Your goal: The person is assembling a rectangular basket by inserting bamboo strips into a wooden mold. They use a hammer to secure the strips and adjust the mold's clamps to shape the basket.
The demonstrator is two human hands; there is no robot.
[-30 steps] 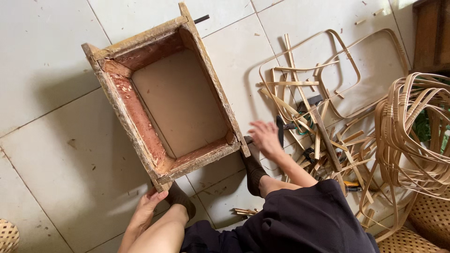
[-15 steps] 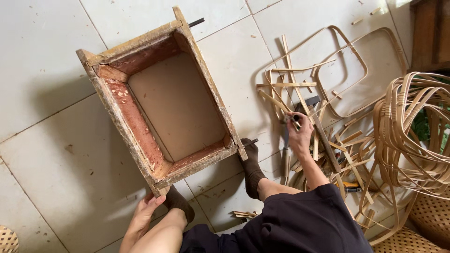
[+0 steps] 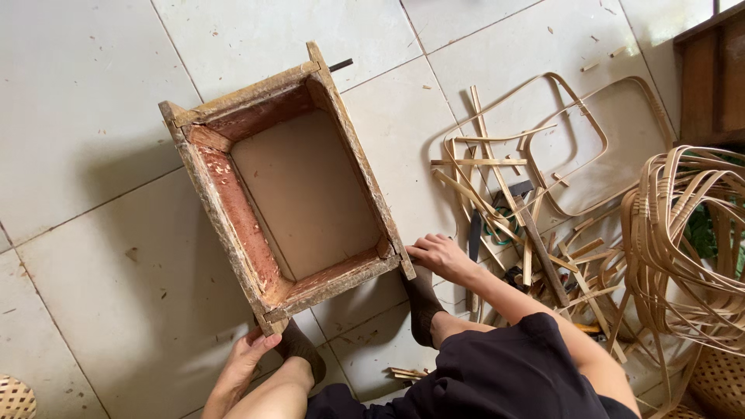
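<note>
A pale tiled floor (image 3: 93,93) fills the view, speckled with small wood chips. On it, left of centre, stands a large open wooden box (image 3: 287,186), rectangular, with worn reddish inner walls and a plain tan bottom; it sits turned at an angle to the tile lines, and a thin dark rod (image 3: 340,64) sticks out of its far corner.

At the right edge lies a big bundle of bent cane hoops (image 3: 683,240), looped over one another. Just left of it, farther off, two rounded rectangular cane frames (image 3: 590,147) lie flat on the tiles, overlapping. Nearer, between the frames and the person, is a loose heap of flat bamboo strips (image 3: 497,202) with a few dark tools mixed in; what kind they are is hard to tell. A dark wooden piece of furniture (image 3: 710,77) shows at the far right corner, and a woven basket (image 3: 14,397) at the near left corner.

The person sits at the near edge in dark clothing, both feet in dark socks (image 3: 423,306) pressed against the box's near side.

The right hand (image 3: 438,254) rests at the box's near right corner, fingers loosely curled and touching the wood, pinching nothing that shows. The left hand (image 3: 244,361) lies at the near left corner, just beside the sock there, fingers together and bent against the box's lower edge.
</note>
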